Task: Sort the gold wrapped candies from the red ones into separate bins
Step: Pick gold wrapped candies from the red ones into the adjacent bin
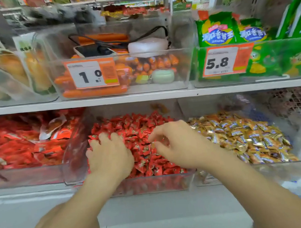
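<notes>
I take the clear bin of red candies (70,161) as my mark and read across from its left.

Just left of it lies a bin of larger red packets (17,149), no part of this job.

Inside the marked bin, over its left half, my left hand (111,156) lies palm down on the red candies (138,126). Its fingers are spread and bent into the heap, and I see them closed round nothing.

Over the bin's right half my right hand (180,144) hangs with thumb and forefinger drawn near each other just above the pile. The picture is blurred there, and I cannot tell whether they hold a candy or only reach for one.

Right of the marked bin, touching it, stands the second bin (248,173), heaped with gold candies (247,136).

I judge these sweets to be very light and small, with a hard middle under crinkly, slick foil. The loose pile will probably shift and bury a stray as I dig. I would rake gently with flat fingers. Then I would pick any gold one by a fingertip pinch across its body or by a twisted wrapper end.
</notes>
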A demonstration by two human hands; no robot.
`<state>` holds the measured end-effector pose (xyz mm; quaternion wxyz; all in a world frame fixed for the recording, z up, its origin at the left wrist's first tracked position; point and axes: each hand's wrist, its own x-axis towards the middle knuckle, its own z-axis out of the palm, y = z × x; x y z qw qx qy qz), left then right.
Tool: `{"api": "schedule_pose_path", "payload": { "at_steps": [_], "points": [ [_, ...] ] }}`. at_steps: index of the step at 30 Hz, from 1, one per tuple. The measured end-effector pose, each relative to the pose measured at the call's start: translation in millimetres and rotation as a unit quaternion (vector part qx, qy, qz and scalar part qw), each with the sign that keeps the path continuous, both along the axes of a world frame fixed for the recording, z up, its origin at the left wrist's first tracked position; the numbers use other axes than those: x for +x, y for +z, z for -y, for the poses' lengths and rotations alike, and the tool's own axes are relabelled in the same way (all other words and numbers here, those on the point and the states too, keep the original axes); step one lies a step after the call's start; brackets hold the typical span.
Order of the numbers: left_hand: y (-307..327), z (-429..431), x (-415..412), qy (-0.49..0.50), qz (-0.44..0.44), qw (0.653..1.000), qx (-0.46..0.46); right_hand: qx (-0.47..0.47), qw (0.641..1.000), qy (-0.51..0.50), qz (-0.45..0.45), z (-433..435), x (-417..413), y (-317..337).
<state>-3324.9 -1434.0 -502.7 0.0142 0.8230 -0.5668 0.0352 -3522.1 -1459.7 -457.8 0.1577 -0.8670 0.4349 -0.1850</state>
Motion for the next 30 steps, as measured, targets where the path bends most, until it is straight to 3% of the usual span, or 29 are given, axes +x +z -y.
{"api": "schedule_pose_path", "payload": {
  "at_steps": [2,6,12,17,22,27,30],
  "points": [
    [-0.5,-0.6,22.5,0.05,-0.037,0.996,0.065,0.026,0.996,0.008,-0.082,4.3,22.3,-13.7],
    [0.3,10.9,47.7,0.021,-0.115,0.983,0.141,0.058,0.979,-0.009,-0.193,24.9,46.7,-36.3],
    [-19.7,31.6,59.1,0.033,-0.192,0.956,0.219,0.051,0.989,0.004,-0.139,38.9,67.2,-34.1],
    [-24.3,39.3,62.4,0.038,-0.247,0.954,0.166,0.052,0.992,0.025,-0.11,38.1,76.2,-37.9],
    [-14.2,35.4,63.6,-0.05,-0.416,0.897,0.139,0.048,0.991,0.034,-0.117,33.5,79.6,-39.1],
    [-0.5,21.1,76.2,-0.081,-0.244,0.951,0.174,0.089,0.981,-0.012,-0.17,32.2,80.2,-37.0],
    [-6.5,13.0,68.1,-0.04,-0.201,0.94,0.273,0.146,0.954,-0.062,-0.255,29.8,80.5,-36.0]
  ]
}}
